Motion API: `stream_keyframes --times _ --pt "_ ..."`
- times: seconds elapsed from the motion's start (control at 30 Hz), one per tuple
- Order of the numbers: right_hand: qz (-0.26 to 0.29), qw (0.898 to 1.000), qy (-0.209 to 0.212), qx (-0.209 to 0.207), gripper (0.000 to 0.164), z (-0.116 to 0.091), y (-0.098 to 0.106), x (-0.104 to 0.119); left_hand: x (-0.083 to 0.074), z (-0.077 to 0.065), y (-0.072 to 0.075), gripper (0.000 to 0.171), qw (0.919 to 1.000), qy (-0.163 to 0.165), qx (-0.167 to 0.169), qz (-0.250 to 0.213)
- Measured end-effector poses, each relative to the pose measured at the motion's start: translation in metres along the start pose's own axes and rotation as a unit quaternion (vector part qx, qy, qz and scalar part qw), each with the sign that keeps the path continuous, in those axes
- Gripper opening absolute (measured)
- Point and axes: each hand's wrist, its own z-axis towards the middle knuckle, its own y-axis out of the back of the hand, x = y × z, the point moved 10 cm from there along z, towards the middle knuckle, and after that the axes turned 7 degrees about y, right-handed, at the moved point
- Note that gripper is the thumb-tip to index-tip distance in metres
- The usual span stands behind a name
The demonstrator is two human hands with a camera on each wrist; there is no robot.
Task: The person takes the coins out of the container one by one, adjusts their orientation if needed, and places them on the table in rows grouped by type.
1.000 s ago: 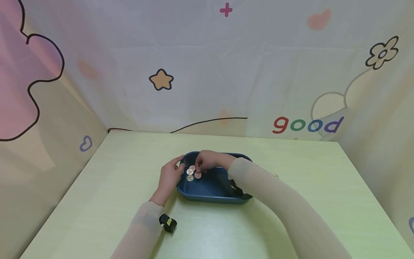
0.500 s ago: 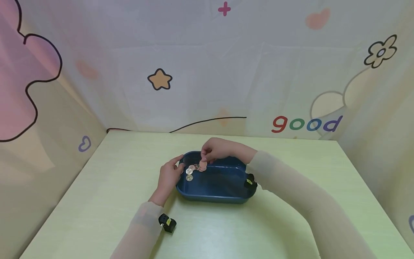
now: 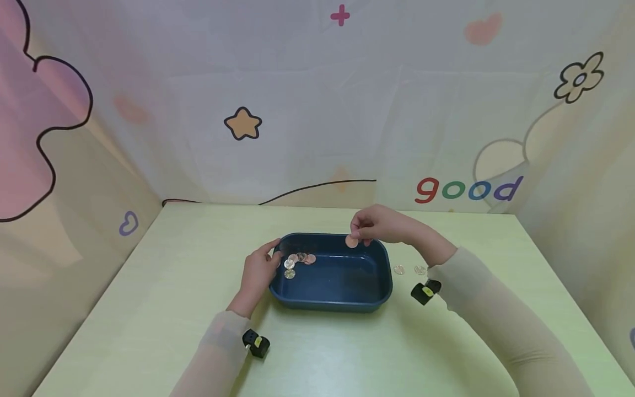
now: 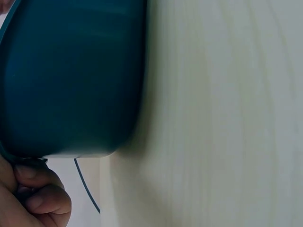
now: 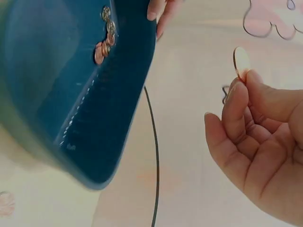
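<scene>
A dark blue plastic tray [image 3: 342, 302] stands on the table, with several coins [image 3: 302, 257] lying at its left end. My left hand [image 3: 258, 273] grips the tray's left rim, thumb at the inside; in the left wrist view its curled fingers [image 4: 49, 198] show below the tray's edge. Over the back right rim, my right hand [image 3: 384, 225] pinches one coppery coin [image 3: 351, 241] between thumb and forefinger. The right wrist view shows that held coin [image 5: 241, 62] edge-on at the fingertips, apart from the tray.
Two coins, one silvery [image 3: 399, 269] and one partly beside the sleeve [image 3: 420, 270], lie on the pale table [image 3: 317, 353] right of the tray. A printed cloth [image 3: 307, 149] hangs behind the table. Each wrist carries a small black camera [image 3: 425, 291].
My right hand has lifted a coppery coin from the group at the tray's left end and carried it right, above the back rim. The left hand keeps its grip.
</scene>
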Motion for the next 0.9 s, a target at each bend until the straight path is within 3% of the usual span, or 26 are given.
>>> stream_keyframes --times 0.33,0.6,0.9 --pt "0.030 0.996 -0.036 -0.071 0.017 -0.049 0.003 -0.047 -0.003 -0.001 0.001 0.041 0.9999 -0.011 -0.008 -0.002" --pt "0.082 0.989 -0.063 -0.102 0.015 -0.073 -0.005 -0.079 0.000 0.000 0.001 0.042 0.9999 -0.009 -0.004 -0.013" --pt "0.081 0.984 -0.110 -0.118 0.012 -0.092 -0.023 -0.108 0.003 0.002 -0.001 0.042 0.9999 -0.002 0.001 -0.016"
